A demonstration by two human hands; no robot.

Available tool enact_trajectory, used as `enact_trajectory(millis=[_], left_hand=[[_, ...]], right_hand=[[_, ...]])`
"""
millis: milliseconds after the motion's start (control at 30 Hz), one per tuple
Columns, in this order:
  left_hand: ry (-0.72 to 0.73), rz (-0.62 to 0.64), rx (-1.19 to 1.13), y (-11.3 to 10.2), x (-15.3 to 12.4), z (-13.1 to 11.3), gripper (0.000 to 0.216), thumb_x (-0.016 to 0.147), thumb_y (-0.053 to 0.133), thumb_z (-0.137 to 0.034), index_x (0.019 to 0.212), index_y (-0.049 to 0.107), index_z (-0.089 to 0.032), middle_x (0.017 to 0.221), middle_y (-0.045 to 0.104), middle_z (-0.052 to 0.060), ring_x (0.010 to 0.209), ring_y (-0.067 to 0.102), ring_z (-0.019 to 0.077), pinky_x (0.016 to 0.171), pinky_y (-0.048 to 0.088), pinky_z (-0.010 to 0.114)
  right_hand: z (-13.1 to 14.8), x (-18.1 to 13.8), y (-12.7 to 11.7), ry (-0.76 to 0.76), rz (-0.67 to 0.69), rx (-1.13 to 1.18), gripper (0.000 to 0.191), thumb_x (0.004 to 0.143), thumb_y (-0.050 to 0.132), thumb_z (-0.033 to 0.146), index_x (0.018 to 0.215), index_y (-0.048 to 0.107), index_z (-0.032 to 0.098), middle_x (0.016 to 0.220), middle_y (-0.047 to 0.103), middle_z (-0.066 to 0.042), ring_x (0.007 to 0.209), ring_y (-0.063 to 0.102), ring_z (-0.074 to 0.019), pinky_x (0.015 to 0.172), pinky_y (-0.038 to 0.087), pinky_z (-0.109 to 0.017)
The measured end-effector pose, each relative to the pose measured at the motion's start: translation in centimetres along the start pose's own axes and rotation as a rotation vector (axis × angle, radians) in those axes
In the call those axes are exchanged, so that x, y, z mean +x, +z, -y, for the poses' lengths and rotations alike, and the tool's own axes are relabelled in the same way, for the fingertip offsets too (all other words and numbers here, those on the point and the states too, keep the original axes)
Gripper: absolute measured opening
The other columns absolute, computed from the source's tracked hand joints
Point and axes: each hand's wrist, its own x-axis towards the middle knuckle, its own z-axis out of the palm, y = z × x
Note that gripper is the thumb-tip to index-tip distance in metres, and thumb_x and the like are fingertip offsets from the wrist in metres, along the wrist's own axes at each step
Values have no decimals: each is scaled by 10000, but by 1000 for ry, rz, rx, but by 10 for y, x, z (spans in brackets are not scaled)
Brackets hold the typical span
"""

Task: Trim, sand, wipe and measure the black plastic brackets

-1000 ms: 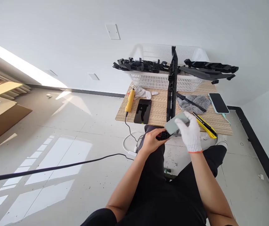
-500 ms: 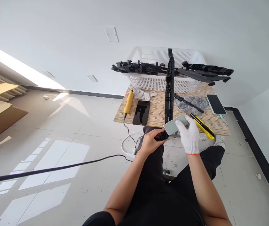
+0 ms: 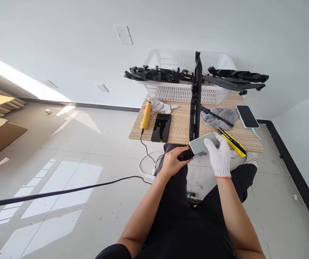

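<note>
- Left hand, bare: grip closed on the near end of the long black plastic trim strip, just off the bench edge.
- Right hand, in a white knit glove: grip closed on a grey-green block, apparently a sanding block, pressed against the strip's near end.
- The strip runs away from the person across the bench; its far end rests on the white basket, which carries more black trim parts.
- Just beside the right hand: yellow utility knife, grey cloth, phone.
- Left side of the bench: yellow corded tool, dark tablet, spare glove.
- Risk, as a judgement: the strip is held at one end only; uneven pressure could flex it or shift its far end off the basket. The gloved hand could knock the knife off the bench.
- No brand, label or writing is legible.
</note>
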Motion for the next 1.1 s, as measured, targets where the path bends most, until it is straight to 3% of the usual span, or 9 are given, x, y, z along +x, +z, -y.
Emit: enact_trajectory(millis=[133,267,400,533,667,800,933,1033,1100], left_hand=[[-2,-1,13,0,0,0,373,777,775,-206,1145,719,-233,1085,776,41,941,739,203,780,618,301],[8,6,5,1,0,-1,392,779,778,-217,1164,712,-250,1094,773,28,871,735,178,728,617,280],[15,11,42,1,0,-3,381,787,739,-158,1155,719,-254,1093,773,26,920,738,189,753,609,283],[16,12,55,1,0,-3,362,791,777,-259,1148,715,-251,1052,776,27,810,729,173,710,607,284],[28,-26,46,2,-1,-1,312,811,737,-224,1123,721,-234,1080,774,47,928,740,206,783,612,311],[7,-16,23,3,-1,-1,383,793,790,-304,1161,711,-239,1072,774,44,846,733,185,716,610,290],[-14,-21,27,2,0,-1,338,792,783,-290,1121,723,-237,1065,774,47,913,735,210,757,611,311],[-19,-18,11,1,0,-1,375,787,792,-308,1148,716,-242,1070,771,43,863,729,190,721,613,296],[-18,-23,11,0,0,-1,362,785,792,-304,1133,720,-238,1045,773,42,857,729,190,718,612,296]], right_hand=[[-4,-1,1,1,130,-41,666,773,722,593,1337,623,252,1294,688,-95,1113,663,-299,980,504,-474],[-9,-1,-1,29,-44,-13,669,793,692,601,1331,611,212,1270,694,-117,1092,667,-295,976,502,-471],[-11,-2,-1,15,143,-41,634,762,725,600,1286,640,252,1226,717,-86,1064,677,-289,946,516,-458],[-10,-3,2,49,-29,32,626,783,700,588,1276,632,207,1211,720,-107,1036,685,-275,936,526,-440],[-6,-2,4,56,170,28,590,756,732,570,1236,661,233,1166,738,-84,988,696,-263,903,545,-428],[-1,0,2,113,-20,125,634,766,717,556,1277,638,188,1217,719,-115,1044,690,-268,919,551,-424],[2,-1,2,92,159,88,592,743,747,554,1228,673,222,1177,736,-90,1015,701,-272,898,560,-428],[-1,0,3,124,56,134,597,770,725,550,1249,652,200,1207,726,-107,1046,698,-273,893,565,-416],[-3,1,4,109,100,123,587,787,710,549,1260,644,208,1202,728,-101,1050,697,-271,900,560,-420]])
